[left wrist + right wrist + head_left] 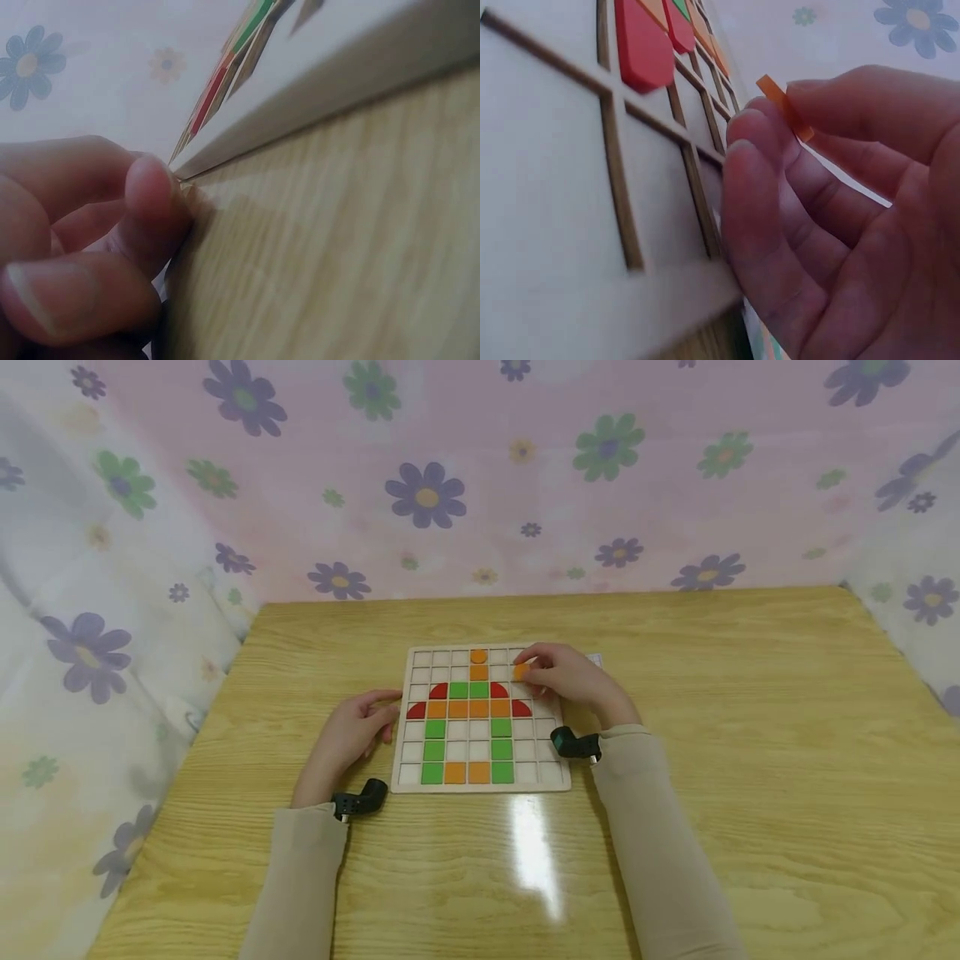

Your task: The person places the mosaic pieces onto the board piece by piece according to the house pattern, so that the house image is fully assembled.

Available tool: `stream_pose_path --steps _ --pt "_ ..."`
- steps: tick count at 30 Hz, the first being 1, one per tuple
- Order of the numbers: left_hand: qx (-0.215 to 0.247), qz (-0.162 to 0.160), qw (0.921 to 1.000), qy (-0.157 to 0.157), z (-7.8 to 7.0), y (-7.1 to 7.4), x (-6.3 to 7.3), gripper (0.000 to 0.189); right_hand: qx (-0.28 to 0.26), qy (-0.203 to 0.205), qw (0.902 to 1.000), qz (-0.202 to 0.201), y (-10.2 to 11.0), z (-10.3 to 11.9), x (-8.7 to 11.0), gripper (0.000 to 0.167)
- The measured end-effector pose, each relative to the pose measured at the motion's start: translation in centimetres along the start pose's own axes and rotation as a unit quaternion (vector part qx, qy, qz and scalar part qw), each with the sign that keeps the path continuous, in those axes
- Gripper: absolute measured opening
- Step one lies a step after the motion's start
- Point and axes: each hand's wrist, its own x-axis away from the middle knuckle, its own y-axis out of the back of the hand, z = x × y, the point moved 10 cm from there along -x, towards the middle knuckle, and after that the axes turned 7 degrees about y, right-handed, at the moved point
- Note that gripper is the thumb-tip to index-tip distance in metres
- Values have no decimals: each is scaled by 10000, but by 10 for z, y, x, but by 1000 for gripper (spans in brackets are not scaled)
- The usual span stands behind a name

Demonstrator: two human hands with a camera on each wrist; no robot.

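Observation:
A light wooden grid board [551, 773] lies flat on the table. Green square tiles [433, 750], orange square tiles [457, 709], red curved pieces [521, 708] and an orange round piece [478, 657] fill some of its cells. Between thumb and fingers, my right hand [567, 677] pinches an orange tile [784, 109] over the board's upper right part. At the left edge of the board, my left hand [351, 732] rests with loosely bent fingers. Its fingertips [154, 187] reach the board's side; whether they press it, I cannot tell.
A wood-grain table [750, 735] extends around the board on all sides. Partly hidden behind the right hand, a pale printed sheet [596, 659] pokes out past the board. Flowered cloth [480, 485] hangs at the back and sides. Black cameras sit on both wrists.

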Motion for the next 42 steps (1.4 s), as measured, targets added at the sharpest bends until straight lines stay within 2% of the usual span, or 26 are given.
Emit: stream_pose_path --steps 3,8,11,17,27,42 --pt "11 -3 10000 -5 0 -2 0 32 -75 -109 9999 74 -3 8 1 28" --pt "64 -11 10000 -25 1 -4 0 32 -110 -323 9994 -8 -4 -2 -7 29" --pt "120 -14 9999 -33 0 -5 -1 32 11 -398 9992 -103 -3 -9 -13 28" --pt "92 17 9999 -45 0 -7 -1 34 446 -472 9975 -274 -2 -8 -21 28" --pt "59 -74 9999 -65 1 -2 -1 33 815 -613 9936 -491 -5 -5 -32 30" --pt "8 -110 9999 -93 2 1 -4 33 1388 -745 9856 -614 -4 -5 -43 32"
